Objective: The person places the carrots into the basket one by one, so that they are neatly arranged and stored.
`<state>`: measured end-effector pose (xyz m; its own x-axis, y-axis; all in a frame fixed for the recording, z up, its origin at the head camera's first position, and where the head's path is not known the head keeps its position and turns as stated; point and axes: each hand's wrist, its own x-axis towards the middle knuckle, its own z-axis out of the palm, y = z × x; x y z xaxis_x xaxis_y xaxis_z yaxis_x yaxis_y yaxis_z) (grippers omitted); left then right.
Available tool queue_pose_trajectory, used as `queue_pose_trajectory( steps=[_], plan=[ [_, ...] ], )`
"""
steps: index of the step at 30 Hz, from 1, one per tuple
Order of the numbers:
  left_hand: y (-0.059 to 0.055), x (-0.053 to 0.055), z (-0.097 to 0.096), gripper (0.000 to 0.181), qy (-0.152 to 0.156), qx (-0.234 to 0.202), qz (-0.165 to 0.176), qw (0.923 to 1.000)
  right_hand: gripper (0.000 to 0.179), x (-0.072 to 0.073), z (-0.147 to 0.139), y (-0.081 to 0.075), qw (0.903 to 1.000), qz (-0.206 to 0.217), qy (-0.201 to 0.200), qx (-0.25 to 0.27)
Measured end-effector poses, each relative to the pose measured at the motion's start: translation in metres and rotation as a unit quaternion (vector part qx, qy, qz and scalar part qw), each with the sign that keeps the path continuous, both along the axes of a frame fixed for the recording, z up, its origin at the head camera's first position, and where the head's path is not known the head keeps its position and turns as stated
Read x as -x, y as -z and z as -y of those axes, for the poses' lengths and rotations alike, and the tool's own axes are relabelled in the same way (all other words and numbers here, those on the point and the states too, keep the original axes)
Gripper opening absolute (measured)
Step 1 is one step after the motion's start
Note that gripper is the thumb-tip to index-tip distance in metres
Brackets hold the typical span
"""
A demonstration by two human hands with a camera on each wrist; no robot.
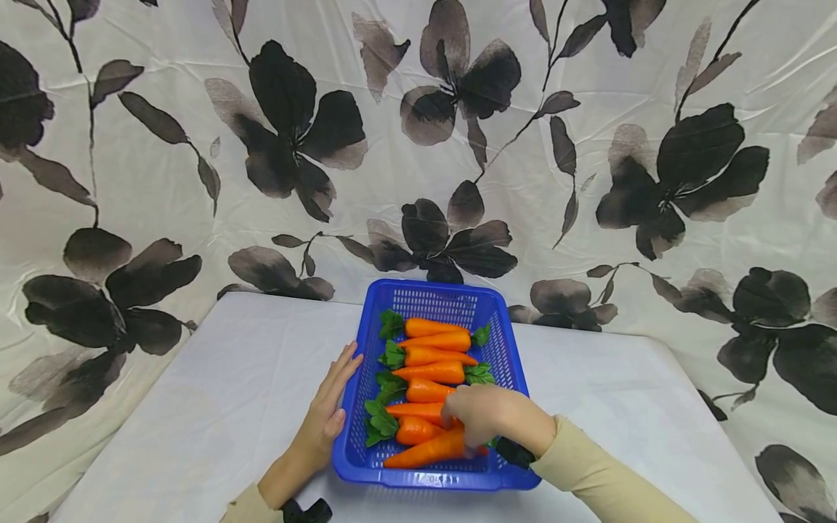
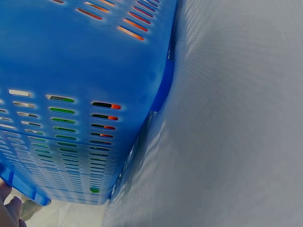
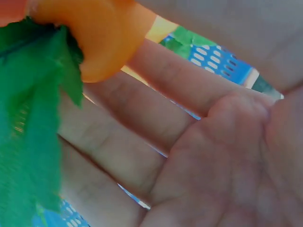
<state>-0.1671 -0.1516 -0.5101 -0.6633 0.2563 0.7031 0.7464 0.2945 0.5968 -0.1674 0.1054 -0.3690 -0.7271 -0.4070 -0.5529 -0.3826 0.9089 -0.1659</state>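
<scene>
A blue plastic basket (image 1: pixel 366 475) holds several orange carrots (image 1: pixel 437 354) laid crosswise in a column, some with green leafy tops (image 1: pixel 392 387) to the left and others to the right. My right hand (image 1: pixel 502 415) reaches in over the right rim and grips the carrot (image 1: pixel 421 453) nearest the front by its thick, leafy end. In the right wrist view the fingers pass beneath that carrot's orange end, beside its green leaves (image 3: pixel 35 123). My left hand (image 1: pixel 320 415) rests along the basket's left rim with straight fingers; only its fingertips (image 2: pixel 13 208) show in the left wrist view.
The basket stands on a table with a white cloth (image 1: pixel 248 378), which extends to both sides of it. Behind the table hangs a white curtain (image 1: pixel 379 167) with dark flowers. Slots run through the basket's side wall (image 2: pixel 71 156).
</scene>
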Motion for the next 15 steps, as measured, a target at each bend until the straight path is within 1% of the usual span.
queue_pose_trajectory(
  steps=[2, 5, 7, 9, 12, 15],
  plan=[
    [0.000, -0.001, 0.000, 0.065, 0.000, 0.001, 0.002, 1.0000, 0.035, 0.000, -0.001, 0.002, 0.9999, -0.001, -0.008, -0.012],
    [0.000, -0.001, -0.001, 0.066, 0.000, 0.001, 0.002, 1.0000, 0.029, -0.001, -0.002, 0.004, 0.9995, 0.000, -0.007, -0.031],
    [0.000, -0.002, -0.001, 0.066, 0.000, 0.001, 0.002, 1.0000, 0.029, -0.001, -0.003, 0.005, 0.9992, -0.007, -0.011, -0.037],
    [0.000, -0.002, -0.001, 0.066, 0.000, 0.000, 0.001, 1.0000, 0.030, -0.002, -0.004, 0.006, 0.9991, -0.010, -0.005, -0.040],
    [-0.001, -0.002, -0.001, 0.066, -0.001, 0.002, 0.002, 1.0000, 0.032, -0.001, -0.007, 0.009, 0.9985, -0.022, -0.019, -0.046],
    [-0.001, -0.001, -0.002, 0.066, -0.003, 0.003, 0.002, 1.0000, 0.032, 0.000, -0.008, 0.013, 0.9981, -0.022, -0.016, -0.055]
  ],
)
